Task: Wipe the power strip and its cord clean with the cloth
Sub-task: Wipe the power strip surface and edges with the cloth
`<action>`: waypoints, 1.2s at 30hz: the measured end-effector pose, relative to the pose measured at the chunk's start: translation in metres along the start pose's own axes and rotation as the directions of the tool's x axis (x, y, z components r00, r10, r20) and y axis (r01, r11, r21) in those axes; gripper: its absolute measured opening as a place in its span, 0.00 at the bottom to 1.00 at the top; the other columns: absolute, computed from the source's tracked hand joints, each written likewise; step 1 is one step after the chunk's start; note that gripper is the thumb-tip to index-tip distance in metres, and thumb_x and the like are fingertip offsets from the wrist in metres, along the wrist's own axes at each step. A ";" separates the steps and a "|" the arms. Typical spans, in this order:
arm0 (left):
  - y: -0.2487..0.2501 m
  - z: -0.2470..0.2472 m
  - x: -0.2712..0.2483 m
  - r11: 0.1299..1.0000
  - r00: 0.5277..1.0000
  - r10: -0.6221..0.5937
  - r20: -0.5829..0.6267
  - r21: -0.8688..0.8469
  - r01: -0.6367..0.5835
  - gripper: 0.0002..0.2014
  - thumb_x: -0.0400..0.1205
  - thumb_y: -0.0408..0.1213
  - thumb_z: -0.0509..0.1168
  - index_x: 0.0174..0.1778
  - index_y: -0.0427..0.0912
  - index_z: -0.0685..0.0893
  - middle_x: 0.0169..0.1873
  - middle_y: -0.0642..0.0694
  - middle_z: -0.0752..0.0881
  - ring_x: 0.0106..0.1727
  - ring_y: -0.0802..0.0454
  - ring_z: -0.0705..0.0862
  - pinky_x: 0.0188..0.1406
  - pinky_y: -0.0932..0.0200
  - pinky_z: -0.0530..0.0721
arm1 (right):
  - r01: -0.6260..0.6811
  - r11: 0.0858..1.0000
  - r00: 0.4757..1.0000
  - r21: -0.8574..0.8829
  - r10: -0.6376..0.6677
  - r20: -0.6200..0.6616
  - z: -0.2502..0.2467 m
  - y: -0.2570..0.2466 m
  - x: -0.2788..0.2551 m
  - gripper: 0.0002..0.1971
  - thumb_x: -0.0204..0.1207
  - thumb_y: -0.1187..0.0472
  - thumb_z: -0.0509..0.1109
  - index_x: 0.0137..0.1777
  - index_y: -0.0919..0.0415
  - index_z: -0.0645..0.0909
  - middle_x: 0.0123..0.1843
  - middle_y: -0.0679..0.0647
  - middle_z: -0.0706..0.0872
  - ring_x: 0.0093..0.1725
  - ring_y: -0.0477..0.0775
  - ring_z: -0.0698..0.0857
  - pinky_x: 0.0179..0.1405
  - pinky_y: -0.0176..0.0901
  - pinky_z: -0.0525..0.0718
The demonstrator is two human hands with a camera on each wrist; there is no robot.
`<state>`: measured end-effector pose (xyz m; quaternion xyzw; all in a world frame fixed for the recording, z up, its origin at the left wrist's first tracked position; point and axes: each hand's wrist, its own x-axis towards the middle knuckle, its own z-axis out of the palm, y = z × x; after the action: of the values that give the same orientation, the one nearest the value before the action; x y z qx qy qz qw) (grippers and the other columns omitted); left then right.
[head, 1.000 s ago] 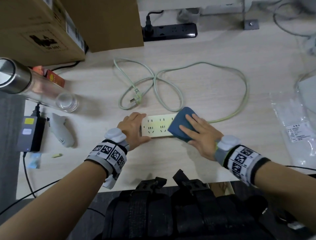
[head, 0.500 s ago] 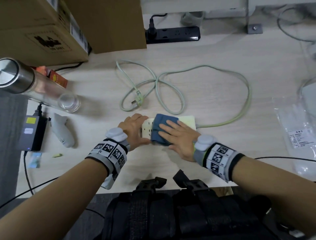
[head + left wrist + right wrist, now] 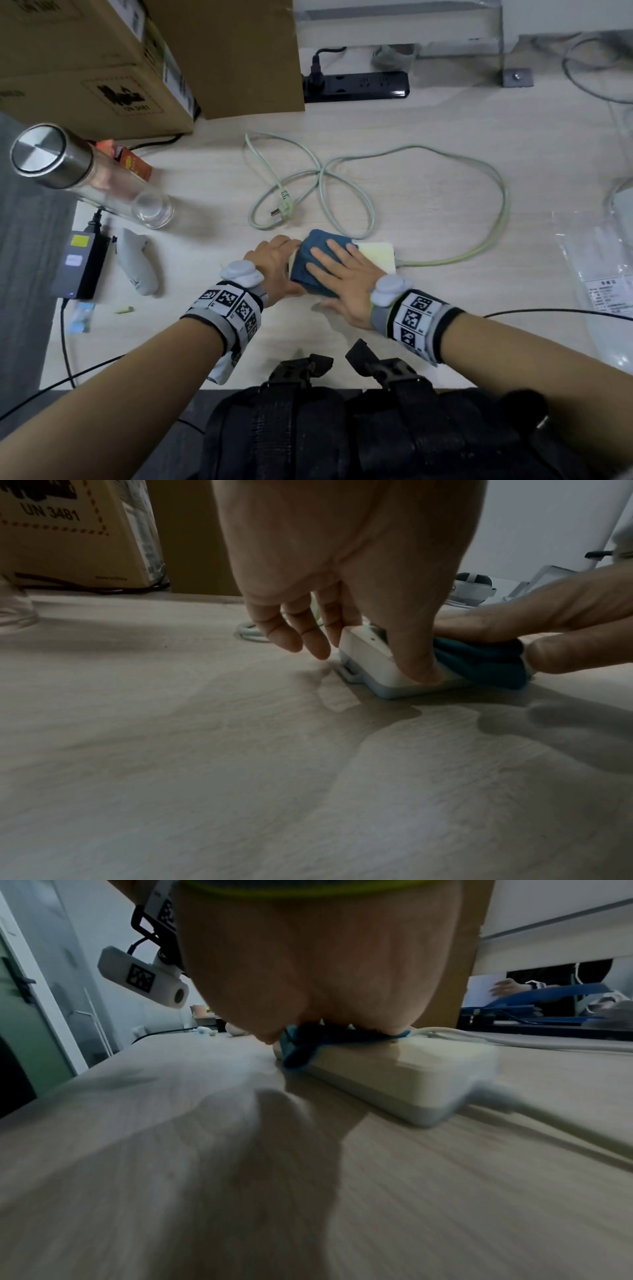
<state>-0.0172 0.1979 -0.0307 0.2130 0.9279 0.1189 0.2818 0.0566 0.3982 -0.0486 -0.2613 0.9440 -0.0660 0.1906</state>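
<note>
A cream power strip (image 3: 376, 255) lies flat near the desk's front edge, and its pale green cord (image 3: 479, 171) loops away behind it to a loose plug (image 3: 282, 205). My left hand (image 3: 274, 260) grips the strip's left end (image 3: 366, 656), thumb on the near side and fingers on the far side. My right hand (image 3: 342, 277) lies flat with straight fingers, pressing a folded blue cloth (image 3: 317, 263) onto the strip's left half. The cloth (image 3: 308, 1045) hides the sockets there. In the left wrist view the cloth (image 3: 479, 664) sits under my right fingers (image 3: 548, 610).
Cardboard boxes (image 3: 102, 61) stand at the back left, with a black power strip (image 3: 356, 85) beside them. A glass bottle (image 3: 85, 171) with a steel cap, a black adapter (image 3: 77, 263) and a white handheld device (image 3: 137, 263) lie at the left. Clear plastic bags (image 3: 603, 274) lie at the right.
My right hand has slid the cloth leftward along the strip, from its right end to its left half, uncovering the right end. The left hand has kept its hold.
</note>
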 end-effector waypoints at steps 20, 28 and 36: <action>0.007 -0.002 -0.003 0.997 0.998 -0.059 0.002 0.040 0.059 0.44 0.65 0.58 0.77 0.75 0.52 0.67 0.71 0.53 0.73 0.64 0.46 0.75 0.62 0.45 0.77 | 0.038 0.999 0.999 0.023 -0.038 -0.018 0.006 0.013 -0.016 0.40 0.75 0.32 0.47 0.83 0.54 0.56 0.85 0.55 0.52 0.84 0.63 0.47 0.80 0.57 0.40; 0.006 -0.002 -0.007 0.998 0.999 -0.046 -0.019 0.033 0.047 0.41 0.67 0.56 0.77 0.74 0.52 0.67 0.70 0.52 0.73 0.65 0.46 0.75 0.61 0.44 0.77 | 0.048 0.997 0.999 -0.060 -0.048 -0.015 0.005 0.025 -0.024 0.41 0.76 0.28 0.40 0.84 0.51 0.51 0.86 0.51 0.50 0.84 0.57 0.45 0.79 0.57 0.39; 0.007 -0.001 -0.006 0.999 0.999 -0.046 -0.007 0.007 0.046 0.42 0.66 0.57 0.77 0.75 0.53 0.66 0.69 0.54 0.73 0.63 0.48 0.75 0.60 0.48 0.77 | 0.042 0.998 0.996 -0.052 -0.038 0.079 0.008 0.061 -0.077 0.41 0.77 0.28 0.39 0.84 0.52 0.49 0.85 0.54 0.52 0.84 0.61 0.48 0.79 0.58 0.45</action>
<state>-0.0109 0.2009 -0.0252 0.1921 0.9340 0.1099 0.2806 0.0921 0.4904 -0.0446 -0.2877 0.9317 -0.0342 0.2190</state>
